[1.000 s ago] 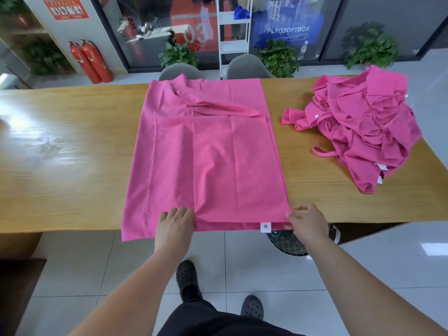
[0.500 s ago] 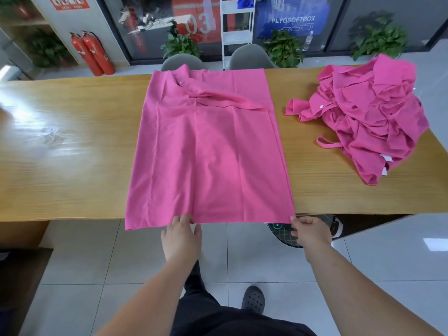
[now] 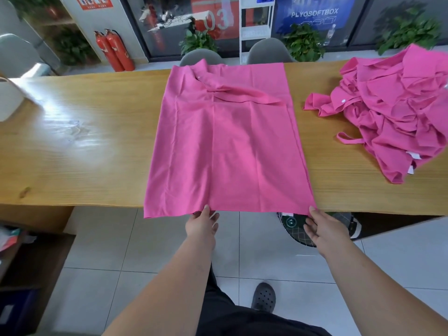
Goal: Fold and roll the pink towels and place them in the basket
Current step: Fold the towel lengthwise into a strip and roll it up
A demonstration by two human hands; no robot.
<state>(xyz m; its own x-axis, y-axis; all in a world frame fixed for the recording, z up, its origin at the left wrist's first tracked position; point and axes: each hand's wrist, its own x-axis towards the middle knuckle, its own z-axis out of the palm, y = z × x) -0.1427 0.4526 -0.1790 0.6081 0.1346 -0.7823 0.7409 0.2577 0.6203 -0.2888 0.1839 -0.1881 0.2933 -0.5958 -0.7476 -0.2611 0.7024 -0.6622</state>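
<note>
A pink towel (image 3: pixel 230 146) lies flat across the wooden table (image 3: pixel 84 141), folded so that a second layer covers its right part. A strap and a bunched fold sit near its far edge. Its near edge hangs slightly over the table's front. My left hand (image 3: pixel 202 225) pinches that near edge at the inner fold line, thumb on top. My right hand (image 3: pixel 323 230) is at the near right corner with only the thumb tip touching it, the fingers loose below the cloth. A heap of crumpled pink towels (image 3: pixel 392 110) lies on the table to the right.
A dark round mesh object (image 3: pixel 293 226) stands on the floor under the table by my right hand. A white object (image 3: pixel 8 100) sits at the table's left end. Two grey chairs (image 3: pixel 201 57) stand behind the table, and dark shelving (image 3: pixel 29 263) is at lower left.
The towel's near edge has been drawn back and now lies straight along the table front. Both hands moved from on top of the cloth to just below its edge.
</note>
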